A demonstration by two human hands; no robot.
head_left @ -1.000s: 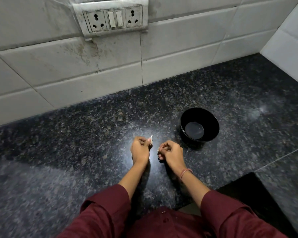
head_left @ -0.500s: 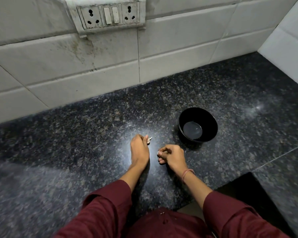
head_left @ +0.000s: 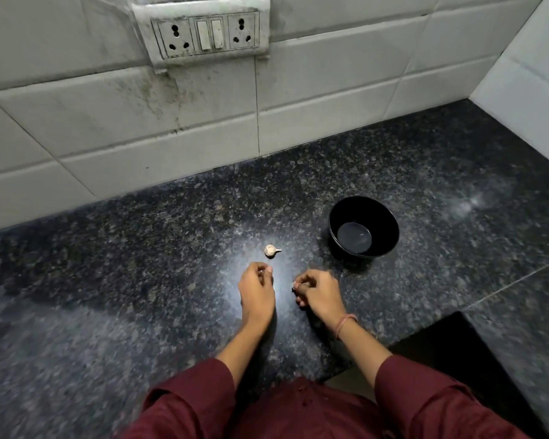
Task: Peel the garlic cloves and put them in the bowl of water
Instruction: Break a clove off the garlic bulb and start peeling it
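Garlic has left the left hand and now lies on the tabletop, just beyond that hand's curled fingers (whether they pinch anything, I cannot tell). The right hand pinches a pale bit at its fingertips. Beyond it, apart from the garlic, a black bowl holds shallow water.

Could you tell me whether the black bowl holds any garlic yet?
None visible: the bowl holds only shallow water; a garlic piece lies on the counter.

Open counter lies between hands and bowl.
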